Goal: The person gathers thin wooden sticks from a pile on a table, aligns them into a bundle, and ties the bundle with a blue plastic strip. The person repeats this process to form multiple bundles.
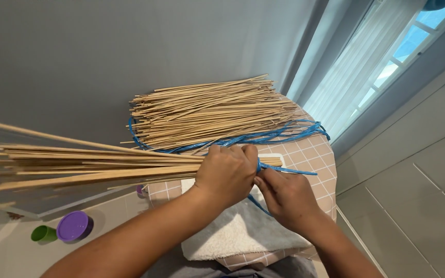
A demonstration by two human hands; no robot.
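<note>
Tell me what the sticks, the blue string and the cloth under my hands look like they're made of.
The sticks gripped by the left hand look like thin, dry plant ribs or bamboo: pale tan, matte, stiff. The blue string the right hand pulls seems to be plastic twine: flat, slightly glossy strands. The cloth looks like white terry towel, with a fuzzy nap.

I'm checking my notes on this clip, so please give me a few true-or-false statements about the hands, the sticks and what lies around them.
1. The left hand grips a bundle of thin sticks. True.
2. The right hand pinches a red ribbon. False: it holds a blue string.
3. A second pile of sticks lies on the checked table. True.
4. The purple lid rests on the white towel. False: it lies on the floor beside a green cup.
</note>
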